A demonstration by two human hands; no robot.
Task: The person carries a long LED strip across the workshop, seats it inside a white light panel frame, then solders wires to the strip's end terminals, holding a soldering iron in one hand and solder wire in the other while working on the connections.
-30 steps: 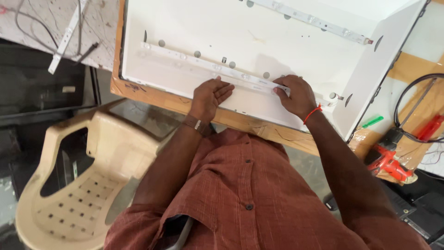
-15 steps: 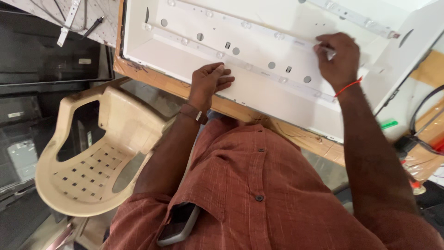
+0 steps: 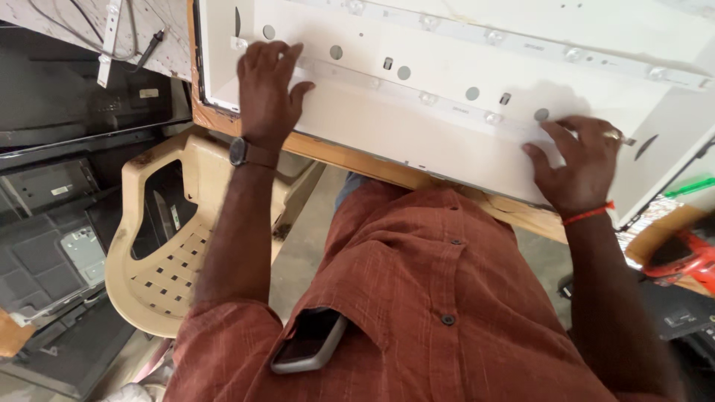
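Your left hand lies flat on the white backlight panel near its left edge, fingers spread wide and pressed on the left end of the lower LED strip. It grips nothing. A dark wristwatch sits on that wrist.

Your right hand rests near the panel's right edge, on the right end of the same strip. Its fingers are slightly parted and laid down on the strip; the thumb points toward the panel's near edge. Whether the fingertips pinch the strip cannot be told. A red thread band circles that wrist.

The panel lies on a wooden table, whose near edge shows below the panel. A second LED strip runs along the panel's far side. Small dark labels mark the lower strip near its middle.

A beige plastic chair stands below the table's left corner. A phone protrudes from your shirt pocket. A red tool lies beyond the table's right corner.
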